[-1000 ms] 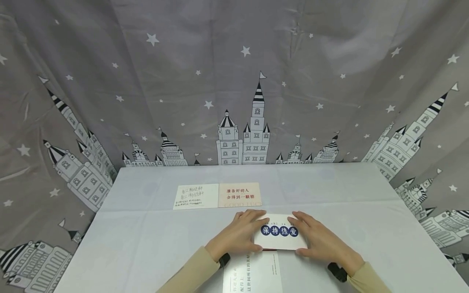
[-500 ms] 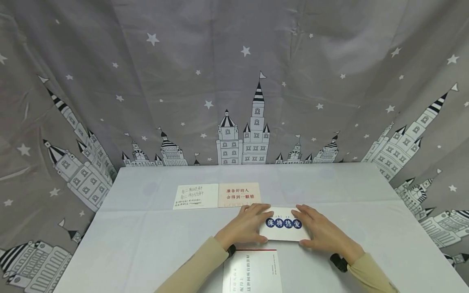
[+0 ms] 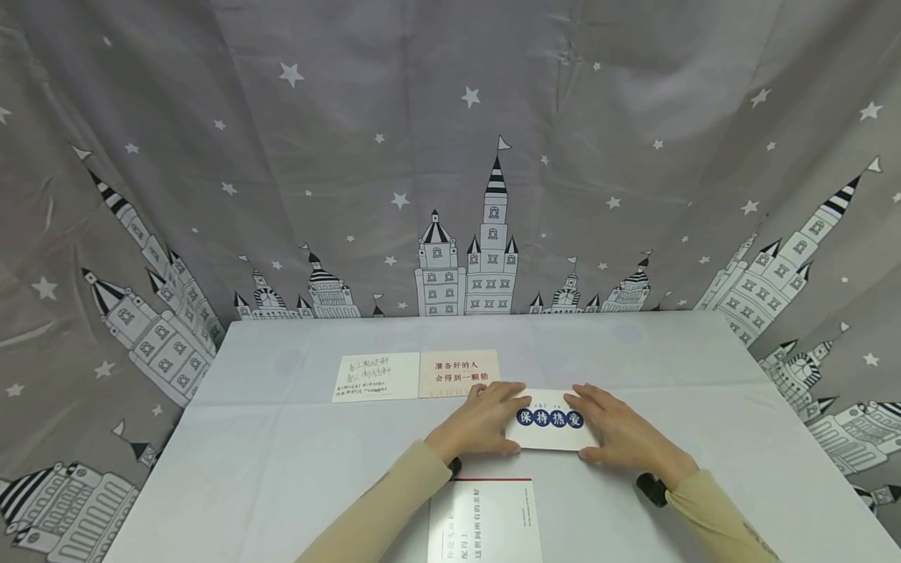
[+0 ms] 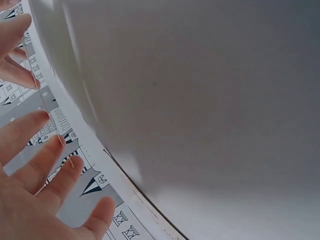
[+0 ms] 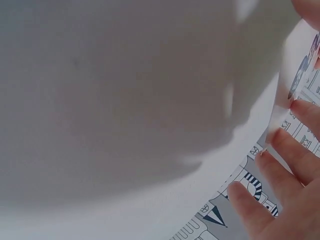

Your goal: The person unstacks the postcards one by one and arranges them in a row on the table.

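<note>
A white card (image 3: 551, 439) with four dark blue circles bearing white characters lies between both hands in the head view. My left hand (image 3: 477, 421) grips its left side, thumb at the near edge and fingers at the far edge. On the opposite side my right hand (image 3: 625, 432) holds the card the same way. The left wrist view shows spread fingers (image 4: 37, 172) along a thin edge. In the right wrist view, fingertips (image 5: 274, 135) touch the card (image 5: 286, 82), seen at a steep angle. The card's underside is hidden.
Behind the left hand lie a white handwritten card (image 3: 376, 377) and a beige card (image 3: 457, 367) with red characters, side by side. A white card (image 3: 503, 528) with vertical text and a red top edge lies at the front. A grey castle-print curtain (image 3: 338, 156) backs the white table (image 3: 281, 469).
Both hands have carried the blue-circle card away from the front and slightly right. It has come off the vertical-text card, whose red top edge now shows. The other cards have stayed put.
</note>
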`<action>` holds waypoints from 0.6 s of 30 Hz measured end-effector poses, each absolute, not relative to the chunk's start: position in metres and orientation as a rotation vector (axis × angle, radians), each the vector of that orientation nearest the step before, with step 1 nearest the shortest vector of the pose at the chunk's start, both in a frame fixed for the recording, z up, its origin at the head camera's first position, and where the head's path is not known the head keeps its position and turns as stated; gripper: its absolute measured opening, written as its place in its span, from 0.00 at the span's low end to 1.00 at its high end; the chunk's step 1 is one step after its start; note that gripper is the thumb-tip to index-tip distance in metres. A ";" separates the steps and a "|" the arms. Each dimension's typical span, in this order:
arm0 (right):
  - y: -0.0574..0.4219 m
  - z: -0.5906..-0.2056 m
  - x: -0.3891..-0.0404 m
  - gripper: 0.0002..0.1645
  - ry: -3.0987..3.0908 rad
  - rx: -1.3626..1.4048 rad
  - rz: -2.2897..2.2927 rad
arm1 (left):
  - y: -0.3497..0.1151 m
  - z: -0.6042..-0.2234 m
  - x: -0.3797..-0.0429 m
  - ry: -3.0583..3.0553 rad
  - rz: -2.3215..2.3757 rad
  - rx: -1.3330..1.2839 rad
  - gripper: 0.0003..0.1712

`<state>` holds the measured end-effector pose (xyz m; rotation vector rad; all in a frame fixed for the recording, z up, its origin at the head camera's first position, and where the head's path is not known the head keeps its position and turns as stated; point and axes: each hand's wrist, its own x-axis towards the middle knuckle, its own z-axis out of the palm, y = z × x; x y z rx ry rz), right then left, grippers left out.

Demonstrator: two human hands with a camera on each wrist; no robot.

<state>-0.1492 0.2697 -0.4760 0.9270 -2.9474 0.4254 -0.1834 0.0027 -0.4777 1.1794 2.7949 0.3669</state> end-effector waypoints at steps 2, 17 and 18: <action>0.271 -0.476 -0.152 0.49 -2.957 0.926 0.415 | 0.004 -0.477 -0.185 2.796 0.367 1.173 0.44; 0.277 -0.473 -0.171 0.49 -2.996 0.913 0.429 | 0.014 -0.480 -0.201 2.788 0.385 1.095 0.44; 0.277 -0.473 -0.172 0.48 -2.996 0.915 0.427 | 0.014 -0.480 -0.202 2.789 0.387 1.097 0.44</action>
